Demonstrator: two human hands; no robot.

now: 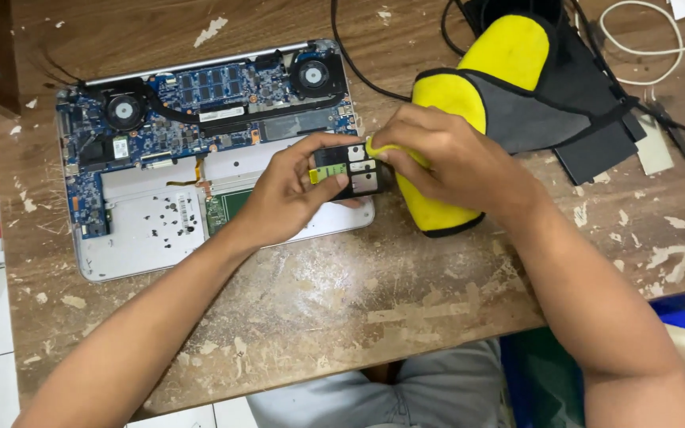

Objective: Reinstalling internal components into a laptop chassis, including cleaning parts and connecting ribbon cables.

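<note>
While the left hand (283, 198) pinches a small black module (346, 170) over the open laptop (144, 230), grip tight on its near edge, the right hand (438, 162) presses a yellow cloth (438, 210) to the module's right end. Wiping step, prob. mid-clean. Next: steady hold, light rubbing pressure.

Both bare forearms reach in from below and converge at centre, left hand (283, 196) curled with fingers pinched closed, right hand (438, 154) arched palm-down beside it, fingertips nearly meeting.
</note>
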